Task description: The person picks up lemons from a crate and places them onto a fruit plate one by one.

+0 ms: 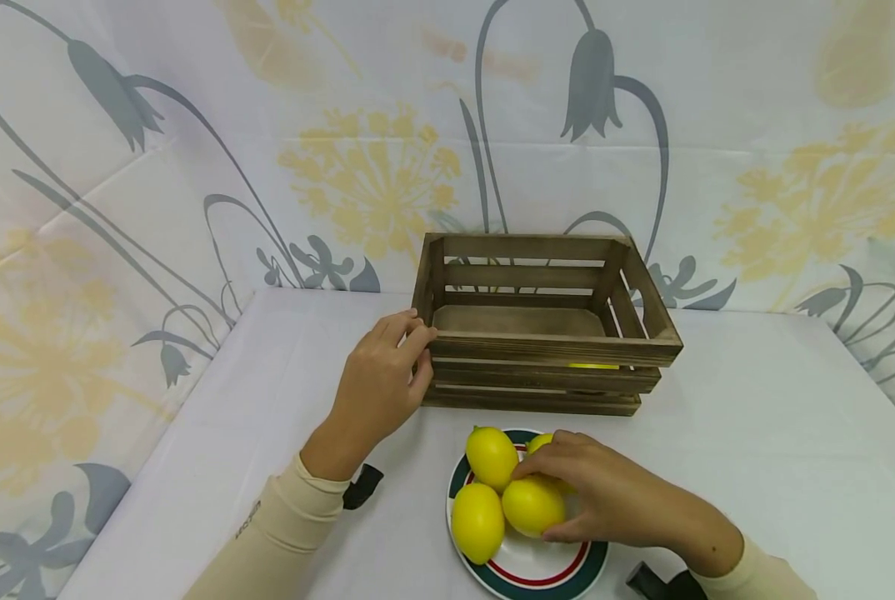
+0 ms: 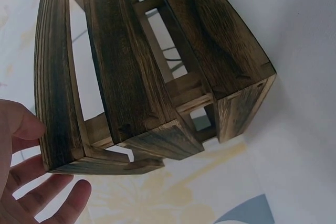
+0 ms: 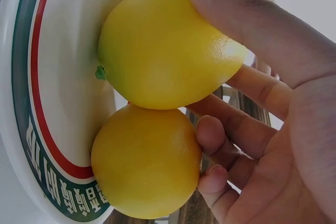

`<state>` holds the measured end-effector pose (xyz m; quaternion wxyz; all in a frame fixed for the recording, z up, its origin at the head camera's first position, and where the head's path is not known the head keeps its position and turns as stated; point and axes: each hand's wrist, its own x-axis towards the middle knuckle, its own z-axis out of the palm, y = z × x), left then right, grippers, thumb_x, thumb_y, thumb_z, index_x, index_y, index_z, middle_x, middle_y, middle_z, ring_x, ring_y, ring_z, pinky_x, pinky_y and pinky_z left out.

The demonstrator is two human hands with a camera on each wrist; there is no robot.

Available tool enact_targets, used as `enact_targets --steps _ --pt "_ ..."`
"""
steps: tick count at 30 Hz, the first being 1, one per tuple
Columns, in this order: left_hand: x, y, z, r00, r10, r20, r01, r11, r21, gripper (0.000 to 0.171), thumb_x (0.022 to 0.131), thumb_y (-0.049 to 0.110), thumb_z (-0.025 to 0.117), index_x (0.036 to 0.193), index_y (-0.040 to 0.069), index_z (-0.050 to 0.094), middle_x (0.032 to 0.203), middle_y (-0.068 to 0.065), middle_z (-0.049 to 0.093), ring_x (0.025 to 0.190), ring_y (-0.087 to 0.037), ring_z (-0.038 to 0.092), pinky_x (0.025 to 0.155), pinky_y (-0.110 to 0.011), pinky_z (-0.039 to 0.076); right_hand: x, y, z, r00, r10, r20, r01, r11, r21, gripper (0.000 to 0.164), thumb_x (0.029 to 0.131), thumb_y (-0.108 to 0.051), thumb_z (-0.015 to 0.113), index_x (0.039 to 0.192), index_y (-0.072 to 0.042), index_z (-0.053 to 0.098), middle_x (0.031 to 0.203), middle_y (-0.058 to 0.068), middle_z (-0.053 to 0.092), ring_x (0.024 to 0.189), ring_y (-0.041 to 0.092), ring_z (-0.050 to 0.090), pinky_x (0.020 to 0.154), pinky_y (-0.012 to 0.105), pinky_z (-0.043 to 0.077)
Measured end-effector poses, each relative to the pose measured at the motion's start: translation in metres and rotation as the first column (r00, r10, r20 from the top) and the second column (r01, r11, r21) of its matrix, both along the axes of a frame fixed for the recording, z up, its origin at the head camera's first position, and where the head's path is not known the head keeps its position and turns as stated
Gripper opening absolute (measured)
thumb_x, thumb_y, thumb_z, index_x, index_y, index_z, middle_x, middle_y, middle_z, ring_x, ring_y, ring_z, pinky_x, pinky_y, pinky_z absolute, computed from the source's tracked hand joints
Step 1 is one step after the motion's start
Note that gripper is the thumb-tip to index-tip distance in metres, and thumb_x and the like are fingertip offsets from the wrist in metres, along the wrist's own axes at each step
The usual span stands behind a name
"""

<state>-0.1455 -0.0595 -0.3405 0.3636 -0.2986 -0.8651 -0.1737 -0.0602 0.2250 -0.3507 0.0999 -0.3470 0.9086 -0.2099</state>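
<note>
A brown slatted wooden crate (image 1: 537, 344) stands on the table, and my left hand (image 1: 383, 371) holds its near left corner. In the left wrist view the thumb lies against the top slat, with fingers round the crate's end. My right hand (image 1: 605, 492) grips a yellow lemon (image 1: 533, 506) over the plate (image 1: 596, 575), thumb on one side and fingers on the other. Two more lemons, one upper left (image 1: 492, 458) and one lower left (image 1: 477, 523), lie on the plate. Another lemon (image 3: 147, 162) touches the held one in the right wrist view; the hand partly covers it in the head view.
Something yellow (image 1: 593, 366) shows through the crate's front slats. A white cloth (image 1: 267, 400) covers the table, and a flower-printed cloth (image 1: 372, 183) hangs behind the crate. The plate sits close in front of the crate.
</note>
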Motion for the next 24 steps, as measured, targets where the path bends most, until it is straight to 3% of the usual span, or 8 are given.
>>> enact_targets --steps 13,24 --pt "0.0003 -0.0002 -0.0007 1.0 0.001 0.001 -0.001 1.0 0.002 0.017 0.088 0.002 0.065 0.104 0.006 0.07 0.103 -0.012 0.065 0.117 -0.029 0.064 0.096 -0.04 0.056 0.0007 -0.0013 0.0027 1.0 -0.006 0.012 0.006 1.0 -0.011 0.049 0.077 -0.045 0.084 0.121 -0.035 0.066 0.119 -0.02 0.064 0.114 0.013 0.058 0.103 0.051 0.049" --pt "-0.0004 -0.0001 -0.0007 1.0 0.003 -0.008 -0.003 1.0 -0.001 0.017 0.088 0.003 0.065 0.103 0.006 0.07 0.105 -0.013 0.066 0.117 -0.029 0.065 0.095 -0.042 0.056 0.0015 0.0007 0.0054 1.0 0.003 -0.01 -0.004 0.998 -0.069 0.042 0.083 -0.044 0.079 0.121 -0.032 0.067 0.123 -0.013 0.064 0.114 0.012 0.061 0.097 0.036 0.055"
